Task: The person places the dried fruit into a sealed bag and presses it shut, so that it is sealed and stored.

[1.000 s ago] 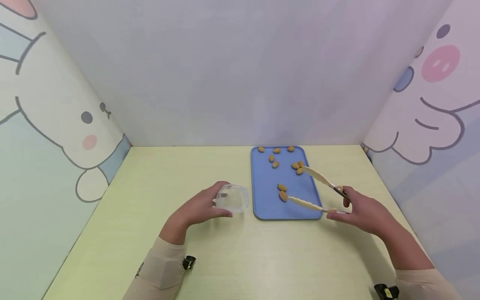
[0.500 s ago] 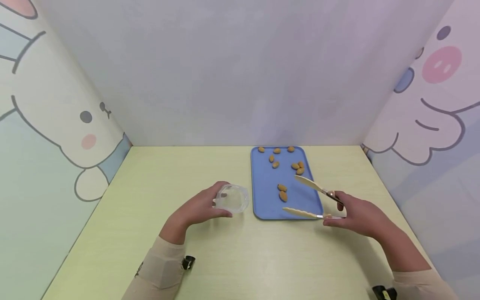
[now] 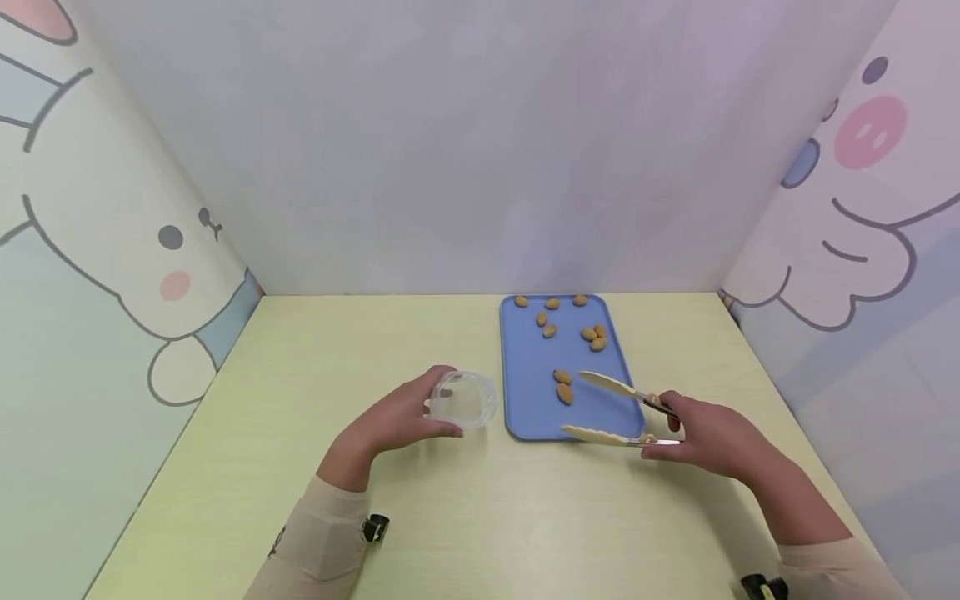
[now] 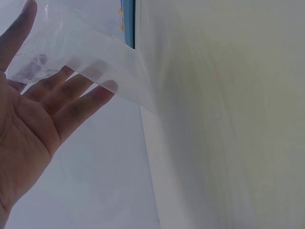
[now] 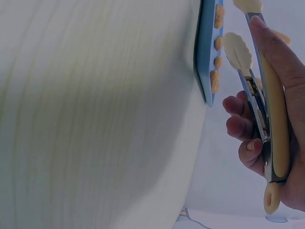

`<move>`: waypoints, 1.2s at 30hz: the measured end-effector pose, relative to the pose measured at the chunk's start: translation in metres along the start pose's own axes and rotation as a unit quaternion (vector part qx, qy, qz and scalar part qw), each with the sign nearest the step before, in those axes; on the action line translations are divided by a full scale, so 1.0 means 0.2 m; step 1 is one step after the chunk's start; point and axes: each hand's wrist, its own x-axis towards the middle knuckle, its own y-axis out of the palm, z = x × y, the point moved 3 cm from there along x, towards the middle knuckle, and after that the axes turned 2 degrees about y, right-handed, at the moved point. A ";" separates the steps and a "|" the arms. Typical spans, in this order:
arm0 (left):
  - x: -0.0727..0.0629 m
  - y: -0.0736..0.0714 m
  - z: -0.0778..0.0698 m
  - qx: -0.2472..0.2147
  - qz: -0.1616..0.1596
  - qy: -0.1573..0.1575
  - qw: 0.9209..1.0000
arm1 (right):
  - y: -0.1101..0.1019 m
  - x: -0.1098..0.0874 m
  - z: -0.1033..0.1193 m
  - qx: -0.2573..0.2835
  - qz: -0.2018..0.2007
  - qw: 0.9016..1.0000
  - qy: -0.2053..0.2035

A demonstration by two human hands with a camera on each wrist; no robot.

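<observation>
Our left hand [image 3: 407, 410] curves fingers round clear cup [image 3: 467, 400], beside left edge of blue tray [image 3: 528, 392]. Right hand [image 3: 712, 433] grips tongs [image 3: 611, 384], tips wide apart. Almonds [image 3: 565, 394] on tray; pair nearest tips may skid, we judge, if squeezed off-centre.

The tongs [image 5: 276, 114] in the right fingers [image 5: 239, 126] are cream and silver; beyond those fingers, brown almonds [image 3: 565, 394] dot a plain blue tray [image 3: 525, 408]. The cup [image 3: 471, 402] against the left fingers [image 4: 86, 108] seems colourless.
</observation>
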 end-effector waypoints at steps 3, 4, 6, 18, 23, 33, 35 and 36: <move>0.00 0.00 0.00 0.000 0.001 0.000 1.000 | 0.00 0.00 0.01 -0.006 0.000 1.000 -0.007; -0.01 0.00 -0.01 0.001 0.002 -0.001 1.000 | 0.00 0.00 0.01 -0.010 -0.002 1.000 -0.011; -0.01 0.00 -0.01 0.002 0.003 -0.005 1.000 | 0.00 0.00 0.01 -0.016 -0.006 1.000 -0.018; -0.02 -0.01 -0.01 0.003 0.004 -0.010 1.000 | 0.02 0.02 0.00 -0.035 -0.025 0.999 -0.026; -0.01 0.00 -0.01 0.007 0.001 -0.010 1.000 | 0.02 0.02 0.01 -0.041 -0.020 0.999 -0.026; -0.02 0.00 -0.02 0.009 0.004 -0.010 1.000 | 0.03 0.04 0.02 -0.043 -0.008 0.999 -0.031; -0.01 0.00 -0.02 0.008 0.005 -0.009 1.000 | 0.03 0.05 0.03 -0.043 -0.008 0.999 -0.032; -0.01 0.00 -0.02 0.007 0.005 -0.008 1.000 | 0.03 0.05 0.03 -0.043 -0.007 0.998 -0.034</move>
